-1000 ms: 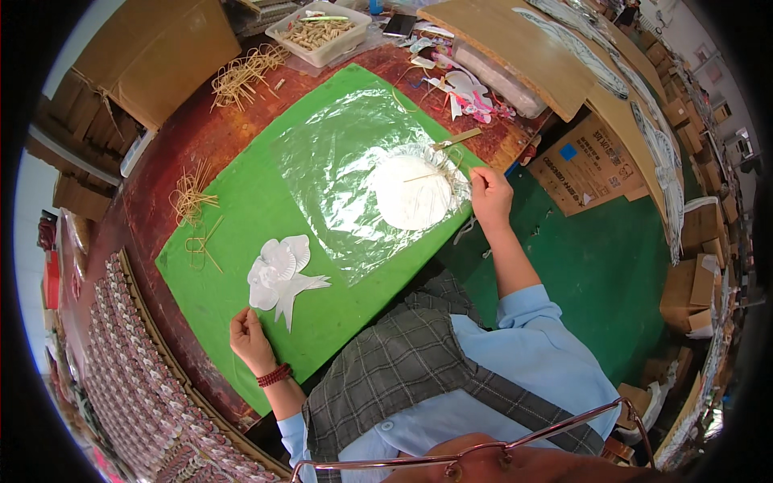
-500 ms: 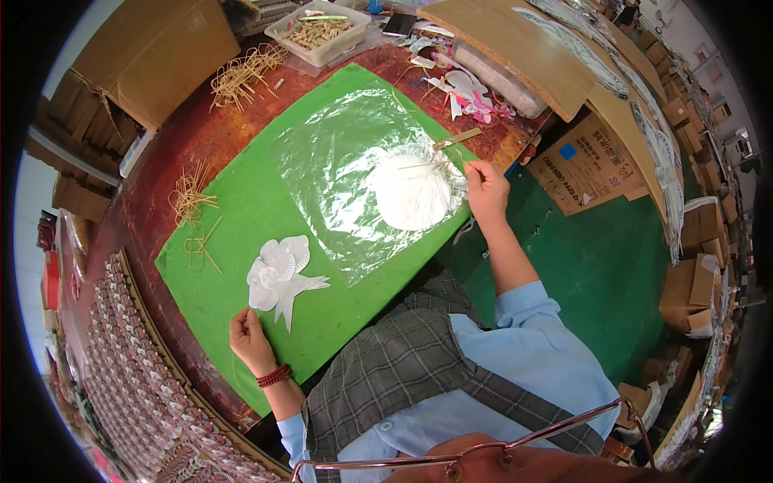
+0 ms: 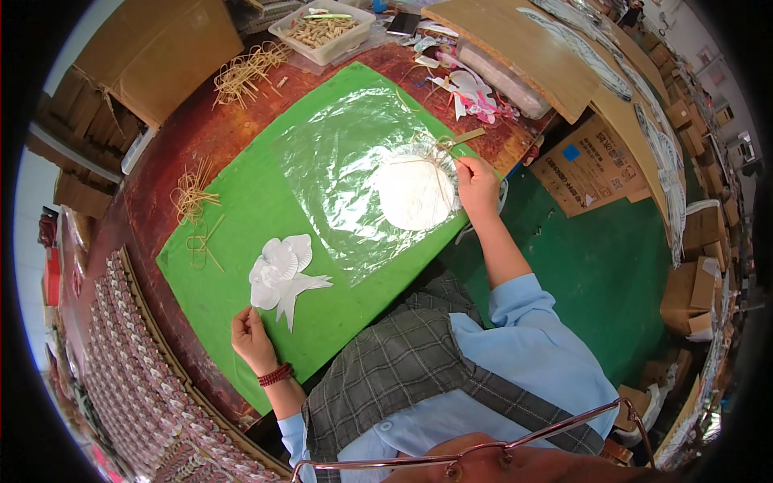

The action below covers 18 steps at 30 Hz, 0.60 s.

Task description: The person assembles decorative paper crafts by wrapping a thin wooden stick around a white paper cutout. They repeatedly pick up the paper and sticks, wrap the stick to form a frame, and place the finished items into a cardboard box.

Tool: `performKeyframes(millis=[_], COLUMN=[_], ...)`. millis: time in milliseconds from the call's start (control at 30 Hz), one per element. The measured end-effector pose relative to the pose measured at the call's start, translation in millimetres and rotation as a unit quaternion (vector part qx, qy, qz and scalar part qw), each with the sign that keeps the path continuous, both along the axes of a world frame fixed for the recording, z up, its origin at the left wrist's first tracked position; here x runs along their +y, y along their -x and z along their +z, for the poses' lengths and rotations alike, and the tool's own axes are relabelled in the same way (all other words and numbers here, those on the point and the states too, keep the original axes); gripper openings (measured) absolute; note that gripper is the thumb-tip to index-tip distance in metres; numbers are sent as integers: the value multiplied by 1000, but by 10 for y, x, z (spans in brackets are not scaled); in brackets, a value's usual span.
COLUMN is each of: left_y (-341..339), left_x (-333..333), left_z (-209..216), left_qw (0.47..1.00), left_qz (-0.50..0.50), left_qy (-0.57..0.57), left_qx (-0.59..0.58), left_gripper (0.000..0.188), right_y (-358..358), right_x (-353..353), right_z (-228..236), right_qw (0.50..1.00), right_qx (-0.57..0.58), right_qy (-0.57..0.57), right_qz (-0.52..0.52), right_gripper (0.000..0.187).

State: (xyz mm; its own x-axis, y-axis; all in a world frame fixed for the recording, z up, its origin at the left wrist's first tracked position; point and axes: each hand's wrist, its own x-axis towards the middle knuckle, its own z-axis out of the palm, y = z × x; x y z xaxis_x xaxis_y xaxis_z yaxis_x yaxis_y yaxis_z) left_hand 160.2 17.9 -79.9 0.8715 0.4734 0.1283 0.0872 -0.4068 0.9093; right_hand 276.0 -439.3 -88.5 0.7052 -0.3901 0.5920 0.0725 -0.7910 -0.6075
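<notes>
My right hand [image 3: 480, 190] is closed in a pinch at the right edge of a round white disc [image 3: 416, 196]. Its fingertips meet a thin tan cord [image 3: 437, 153] that crosses the disc's upper part in a loose bow shape. Beneath the disc lies a shiny clear plastic sheet [image 3: 338, 173]. My left hand [image 3: 252, 336], with a dark red bead bracelet, rests low on the green mat [image 3: 213, 310]. Its fingers are curled together beside the lower left edge of a white flower-and-ribbon cutout [image 3: 278, 272]; whether they grip it is hidden.
A flat tan strip [image 3: 469, 136] lies beyond the disc. Bent tan wire-like pieces [image 3: 193, 196] and a larger heap [image 3: 251, 71] sit at left. A white tub [image 3: 324, 34] of small wooden pieces stands at the back. Pink and white cutouts [image 3: 475, 92] lie back right, near a cardboard box [image 3: 594, 165].
My right hand has shifted slightly left, over the disc's edge. More of the tan cord shows on the disc. My left hand and the white cutout have stayed nearly where they were.
</notes>
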Motion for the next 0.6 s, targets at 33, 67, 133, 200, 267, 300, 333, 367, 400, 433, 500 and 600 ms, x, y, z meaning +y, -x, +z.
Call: performKeyframes(millis=[33,67,133,200,267,300,333,367,400,433,500,600], left_y=[-4,-4,-14,-5,11,18,11,26,44,66,57,9], left_x=[6,8,1,6,-1,-1,-6,14,31,51,56,31], left_z=[-4,-6,-14,3,38,33,18,12,19,18,70,185], left_qw=[1000,1000,1000,1000,1000,1000,1000,1000,999,997,994,991], left_qz=[0,0,1,2,5,7,11,22,39,65,83,79], left_qy=[-9,-18,-14,-18,-26,-15,-5,4,22,38,68,77], left_qx=[1,3,1,4,11,5,-1,-6,10,25,15,-70], left_gripper=[15,15,15,16,17,17,17,17,17,17,15,11], right_y=[0,-1,3,16,20,8,0,-21,-18,20,28,202], right_x=[-5,-12,-23,2,36,53,14,-13,101,265,383,1038], right_z=[-4,-12,-8,31,109,131,124,115,222,365,388,763], right_qw=[1000,1000,1000,1000,999,998,998,998,995,989,981,968], right_qx=[2,3,4,5,-11,-19,-39,-59,-67,-70,-90,-16], right_qy=[2,3,-4,-24,-41,-49,-36,-26,-77,-130,-140,-125], right_qz=[-1,-2,-8,-14,-21,-21,-17,-6,4,21,102,217], right_gripper=[7,7,6,6,7,7,8,9,9,9,7,4])
